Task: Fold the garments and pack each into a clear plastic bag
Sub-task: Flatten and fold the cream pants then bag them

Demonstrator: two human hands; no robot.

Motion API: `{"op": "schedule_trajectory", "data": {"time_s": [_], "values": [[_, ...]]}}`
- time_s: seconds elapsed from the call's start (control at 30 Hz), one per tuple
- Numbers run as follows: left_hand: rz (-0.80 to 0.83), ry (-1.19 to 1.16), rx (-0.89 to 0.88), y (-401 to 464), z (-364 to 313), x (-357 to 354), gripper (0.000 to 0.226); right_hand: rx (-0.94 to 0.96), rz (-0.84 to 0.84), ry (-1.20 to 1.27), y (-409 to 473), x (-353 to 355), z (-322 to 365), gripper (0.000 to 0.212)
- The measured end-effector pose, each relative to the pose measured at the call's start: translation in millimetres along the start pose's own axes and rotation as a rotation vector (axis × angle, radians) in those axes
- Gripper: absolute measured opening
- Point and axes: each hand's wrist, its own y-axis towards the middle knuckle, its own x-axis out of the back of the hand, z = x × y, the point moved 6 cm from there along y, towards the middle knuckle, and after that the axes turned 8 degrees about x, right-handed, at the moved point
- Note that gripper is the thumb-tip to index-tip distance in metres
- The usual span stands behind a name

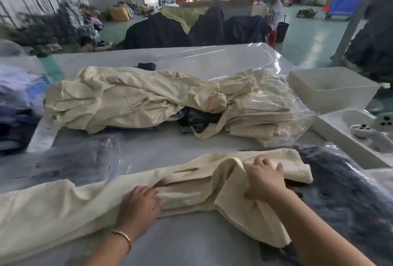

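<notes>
Right at the near edge of the grey tabletop [191, 242], seen from the head camera, a long cream garment [53, 206] lies stretched from the left border across to the right, partly folded over itself in the middle. The left hand [140, 204], with a thin bracelet [123, 235] on its wrist, lies flat on the cloth with fingers relaxed and pointing right, pressing the fabric down. The right hand [264, 177] rests on a folded-over flap of the same garment, fingers spread and slightly bent over the fold; whether it pinches the cloth or only presses it cannot be told.

Beyond the hands, in the middle of the tabletop, sits a heap of more cream garments [127, 100], with some dark denim-like cloth [195, 119] showing underneath it. To the right of the heap lies a stack of folded cream pieces inside a clear plastic bag [276, 104]. More clear plastic sheeting [212, 57] covers the far part of the tabletop. A flat bagged dark garment [63, 159] lies at the near left, and a dark blue fuzzy fabric [340, 185] lies to the right, touching the cream garment's end. Two white boxes [331, 87] stand at the right edge.
</notes>
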Motion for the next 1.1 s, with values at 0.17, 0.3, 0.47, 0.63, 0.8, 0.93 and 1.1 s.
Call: {"op": "schedule_trajectory", "data": {"time_s": [0.17, 0.3, 0.47, 0.63, 0.8, 0.93, 1.1], "values": [[0.053, 0.104, -0.007, -28.2, 13.2, -13.1, 0.052, 0.397, -0.396, 0.081, -17.4, 14.0, 35.7, 0.028], [0.034, 0.114, 0.006, -29.8, 40.6, 7.6, 0.050, 0.348, -0.738, 0.241, -28.9, 45.5, 20.8, 0.029], [-0.047, 0.017, 0.099, -18.6, 66.6, 26.6, 0.032, 0.153, 0.139, -0.063, -2.2, -11.8, 19.2, 0.039], [0.000, 0.143, 0.192, 2.6, 75.6, 17.3, 0.059, 0.085, 0.155, -0.104, -1.8, -31.2, 44.7, 0.089], [0.060, 0.256, 0.203, 25.6, 76.0, 5.2, 0.024, 0.060, 0.143, -0.013, 2.6, -40.4, 47.5, 0.091], [0.005, -0.047, 0.301, 36.5, 78.3, 16.3, 0.017, 0.018, -0.160, 0.156, 9.2, -12.9, 23.9, 0.052], [0.069, -0.256, 0.277, 32.6, 83.3, 39.6, 0.025, 0.059, -0.440, 0.010, 30.3, 5.4, 7.7, 0.063]]}}
